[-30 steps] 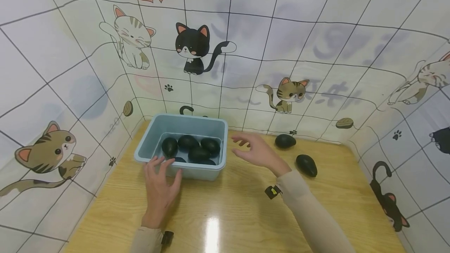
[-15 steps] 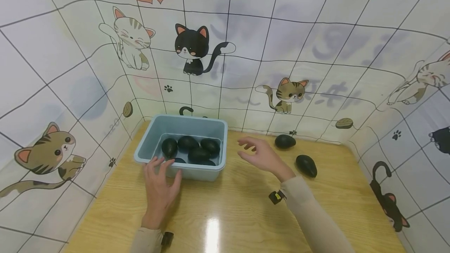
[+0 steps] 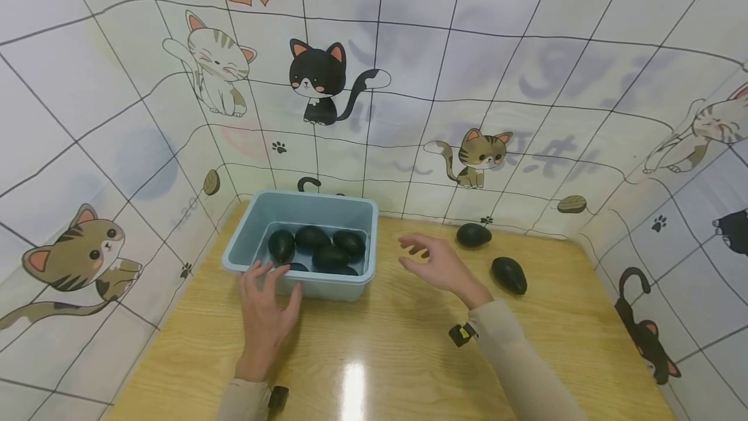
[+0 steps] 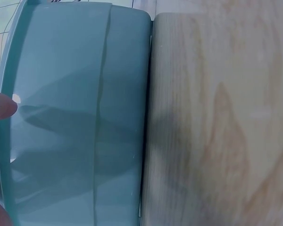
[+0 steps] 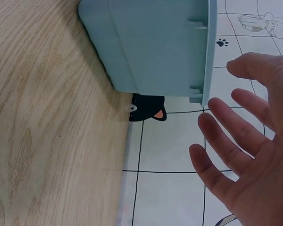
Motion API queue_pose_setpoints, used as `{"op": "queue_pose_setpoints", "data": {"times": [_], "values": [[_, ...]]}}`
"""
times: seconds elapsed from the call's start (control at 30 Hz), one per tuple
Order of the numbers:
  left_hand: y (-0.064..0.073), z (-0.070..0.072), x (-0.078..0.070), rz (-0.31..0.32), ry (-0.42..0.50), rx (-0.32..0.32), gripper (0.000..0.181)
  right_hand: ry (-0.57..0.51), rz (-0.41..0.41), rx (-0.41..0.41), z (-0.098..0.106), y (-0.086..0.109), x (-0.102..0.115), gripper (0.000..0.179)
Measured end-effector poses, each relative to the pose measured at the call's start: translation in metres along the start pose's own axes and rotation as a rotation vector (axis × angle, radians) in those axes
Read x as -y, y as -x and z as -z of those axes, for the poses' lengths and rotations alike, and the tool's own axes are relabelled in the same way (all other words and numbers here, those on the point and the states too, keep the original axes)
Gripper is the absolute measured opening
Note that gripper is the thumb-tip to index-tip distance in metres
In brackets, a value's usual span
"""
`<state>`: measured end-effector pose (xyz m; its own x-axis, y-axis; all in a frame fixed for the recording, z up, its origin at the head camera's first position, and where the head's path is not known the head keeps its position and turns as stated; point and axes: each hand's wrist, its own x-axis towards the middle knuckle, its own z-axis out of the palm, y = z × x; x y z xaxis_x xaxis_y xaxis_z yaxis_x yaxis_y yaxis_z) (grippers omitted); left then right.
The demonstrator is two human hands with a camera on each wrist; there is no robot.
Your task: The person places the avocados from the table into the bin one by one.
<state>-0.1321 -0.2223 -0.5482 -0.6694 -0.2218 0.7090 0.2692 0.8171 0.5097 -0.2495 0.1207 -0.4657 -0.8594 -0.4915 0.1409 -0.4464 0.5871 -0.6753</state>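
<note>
In the head view a light-blue plastic bin (image 3: 327,288) holds several dark avocados (image 3: 312,238). My left hand (image 3: 265,310) grips the bin's front rim near its left corner, fingers bent over the edge and thumb against the outer side. In the left wrist view a fingertip (image 4: 7,107) overlaps the rim, above the bin's wall (image 4: 66,141). To the right of the bin, my right hand (image 3: 435,262) hovers over the table, fingers loosely bent and holding nothing. The right wrist view shows that hand (image 5: 254,155) with spread fingers, apart from the bin (image 5: 155,47).
Two more avocados lie on the wooden table (image 3: 397,356) at the right: one avocado (image 3: 474,235) near the back wall, another avocado (image 3: 509,275) closer to my right sleeve. A wall covering with cartoon cats (image 3: 318,80) encloses the table's back and sides.
My right hand has drawn back from the bin's right side, moving slightly right and toward me. My left hand, the bin and the avocados have stayed in place.
</note>
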Motion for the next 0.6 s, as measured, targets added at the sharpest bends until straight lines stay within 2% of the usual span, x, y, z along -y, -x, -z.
{"op": "queue_pose_setpoints", "data": {"times": [0.23,0.6], "values": [[0.0001,-0.0021,0.0015,-0.010,0.009,-0.019,0.037,0.000,0.002,-0.006,-0.0012,0.0020,-0.0010,0.043],[-0.0009,-0.0008,-0.0020,0.007,0.005,-0.003,0.037,-0.060,-0.041,-0.023,0.0018,0.0069,-0.0045,0.043]]}}
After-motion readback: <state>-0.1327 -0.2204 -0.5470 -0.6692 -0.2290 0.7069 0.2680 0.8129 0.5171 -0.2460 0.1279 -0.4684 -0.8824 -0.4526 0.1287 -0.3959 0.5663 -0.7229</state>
